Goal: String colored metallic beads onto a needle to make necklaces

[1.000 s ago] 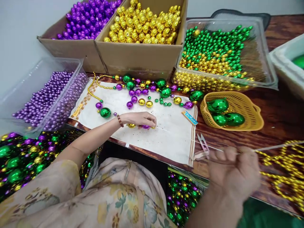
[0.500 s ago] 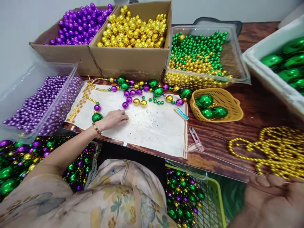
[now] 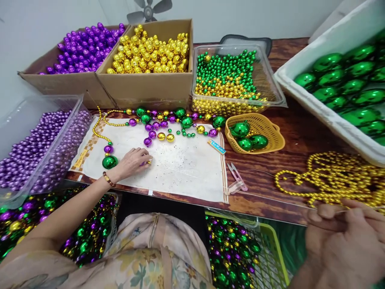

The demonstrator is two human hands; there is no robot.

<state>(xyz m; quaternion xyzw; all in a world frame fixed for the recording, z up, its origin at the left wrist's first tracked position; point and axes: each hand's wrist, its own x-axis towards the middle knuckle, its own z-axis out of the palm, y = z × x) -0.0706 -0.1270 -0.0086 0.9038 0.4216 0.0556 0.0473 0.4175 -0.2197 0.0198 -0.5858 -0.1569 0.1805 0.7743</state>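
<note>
My left hand (image 3: 132, 162) lies on the white cloth (image 3: 183, 172), its fingers curled over small beads; a purple one peeks out at the fingertips. Beside its wrist sits a large green ball (image 3: 109, 161) at the end of a bead strand (image 3: 100, 130) that curves up the cloth's left side. My right hand (image 3: 345, 237) is at the lower right, off the table's front edge, with thumb and fingers pinched on a thin clear thread (image 3: 279, 198) that runs back over the table toward the cloth. Loose purple, gold and green beads (image 3: 168, 124) lie along the cloth's far edge.
At the back stand cardboard boxes of purple balls (image 3: 81, 48) and gold balls (image 3: 147, 50) and a clear tray of green and gold beads (image 3: 228, 76). There are also a tub of purple beads (image 3: 36, 144), a yellow basket (image 3: 275, 138), pink snips (image 3: 237, 182), a gold strand pile (image 3: 337, 180) and a white bin of green balls (image 3: 319, 108).
My left hand slid left along the cloth with the beads. My right hand swung out to the lower right, drawing the thread, and its fingers closed into a pinch. The view turned right.
</note>
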